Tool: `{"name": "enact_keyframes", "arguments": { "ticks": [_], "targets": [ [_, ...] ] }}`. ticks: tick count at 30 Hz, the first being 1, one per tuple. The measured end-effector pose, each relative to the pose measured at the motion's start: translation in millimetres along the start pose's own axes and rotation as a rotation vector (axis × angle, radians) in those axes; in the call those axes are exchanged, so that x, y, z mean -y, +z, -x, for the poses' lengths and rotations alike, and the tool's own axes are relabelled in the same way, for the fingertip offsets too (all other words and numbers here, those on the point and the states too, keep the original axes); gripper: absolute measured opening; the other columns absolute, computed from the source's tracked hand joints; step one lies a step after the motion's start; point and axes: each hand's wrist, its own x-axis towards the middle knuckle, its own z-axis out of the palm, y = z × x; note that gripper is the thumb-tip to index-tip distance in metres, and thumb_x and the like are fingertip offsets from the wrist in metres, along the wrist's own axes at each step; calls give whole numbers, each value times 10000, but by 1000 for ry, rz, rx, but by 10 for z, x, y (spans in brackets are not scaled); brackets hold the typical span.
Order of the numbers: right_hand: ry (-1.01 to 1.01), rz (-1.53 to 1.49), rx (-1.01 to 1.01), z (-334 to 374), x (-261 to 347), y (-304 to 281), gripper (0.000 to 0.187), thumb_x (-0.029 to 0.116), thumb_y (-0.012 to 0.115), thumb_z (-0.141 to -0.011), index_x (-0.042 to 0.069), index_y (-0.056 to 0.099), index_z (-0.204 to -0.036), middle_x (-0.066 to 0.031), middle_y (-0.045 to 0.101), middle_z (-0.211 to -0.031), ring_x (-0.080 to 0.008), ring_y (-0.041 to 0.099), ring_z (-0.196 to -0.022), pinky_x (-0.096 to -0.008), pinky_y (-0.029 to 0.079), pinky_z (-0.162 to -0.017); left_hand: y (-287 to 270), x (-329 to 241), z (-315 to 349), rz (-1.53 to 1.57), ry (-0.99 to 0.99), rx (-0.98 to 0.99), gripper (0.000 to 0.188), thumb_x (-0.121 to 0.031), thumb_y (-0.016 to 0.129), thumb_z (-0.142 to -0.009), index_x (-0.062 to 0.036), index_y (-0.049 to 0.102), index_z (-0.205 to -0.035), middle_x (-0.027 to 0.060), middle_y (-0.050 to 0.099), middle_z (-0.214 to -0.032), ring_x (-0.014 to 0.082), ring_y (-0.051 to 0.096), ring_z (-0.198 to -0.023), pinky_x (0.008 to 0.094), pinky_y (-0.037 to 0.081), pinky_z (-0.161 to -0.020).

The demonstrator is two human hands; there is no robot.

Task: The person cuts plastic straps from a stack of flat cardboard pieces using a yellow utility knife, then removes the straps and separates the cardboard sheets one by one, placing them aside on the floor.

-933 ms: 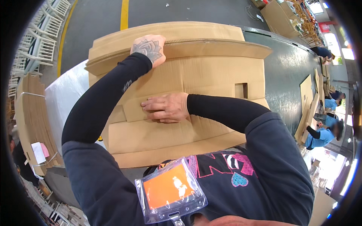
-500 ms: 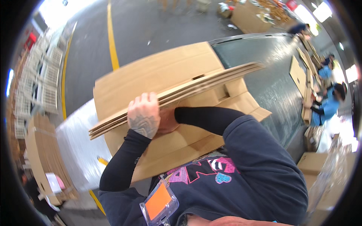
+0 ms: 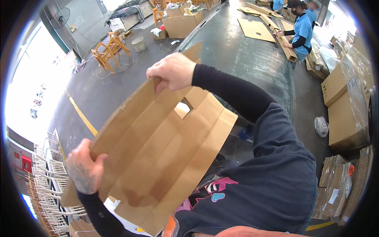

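A flattened cardboard sheet [image 3: 158,146], creased lengthwise and with a square cut-out, is held tilted in front of my body. My left hand [image 3: 87,165], tattooed on its back, grips the sheet's upper edge near its left end, the thumb on the near face. Farther along that same edge, toward the right, my right hand [image 3: 173,72] is closed over the cardboard. Whether one layer or several lie in my grasp is hard to see. The sheet hides what is under it.
A long dark green-grey table [image 3: 252,67] runs away ahead, with cardboard pieces [image 3: 256,30] on it. Beside it a co-worker in a blue shirt [image 3: 303,29] handles a long cardboard piece. Wrapped boxes [image 3: 347,106] stand at right. Wooden chairs [image 3: 109,51] and a bucket [image 3: 138,44] are on the floor.
My view has turned to the right. The cardboard stack that was clamped between my crossed arms is now a tilted sheet, my hands spread apart along its upper edge.
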Motion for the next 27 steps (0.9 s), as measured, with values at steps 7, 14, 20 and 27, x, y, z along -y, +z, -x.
{"name": "enact_keyframes", "arguments": {
  "ticks": [7, 14, 20, 27],
  "targets": [
    [305, -159, -433, 804, -1902, -546, 467, 429, 756, -805, 135, 679, -1159, -114, 710, -1011, -293, 685, -938, -414, 535, -824, -297, -304, -995, -99, 386, -539, 779, -156, 806, -778, -168, 439, -1465, 132, 455, -1486, 323, 403, -1403, 537, 266, -1181],
    [1110, 107, -199, 2829, -4532, -572, 646, 485, 701, -839, 33, 604, -1290, -174, 623, -1271, -323, 598, -1166, -403, 451, -1001, 1106, 570, -7, 251, -291, -184, 825, -432, 748, -873, -73, 371, -1512, 154, 424, -1536, 316, 367, -1446, 450, 299, -1180],
    [1755, 17, -133, 3167, -4546, 729, 902, 578, 756, -718, -43, 564, -1343, -203, 548, -1426, -367, 530, -1304, -407, 414, -1094, 233, 853, 1320, 466, -1090, -142, 875, -555, 772, -822, 86, 513, -1358, 237, 560, -1375, 307, 530, -1291, 408, 396, -1103],
    [1177, -1233, -127, 2745, -2889, 1900, 575, 437, 592, -989, 151, 435, -1462, -89, 598, -1250, -239, 611, -1087, -473, 481, -916, 1592, 943, 2250, 238, -1513, 86, 781, -735, 650, -816, 26, 703, -983, 81, 683, -824, 191, 616, -745, 377, 505, -711]
  ]
}}
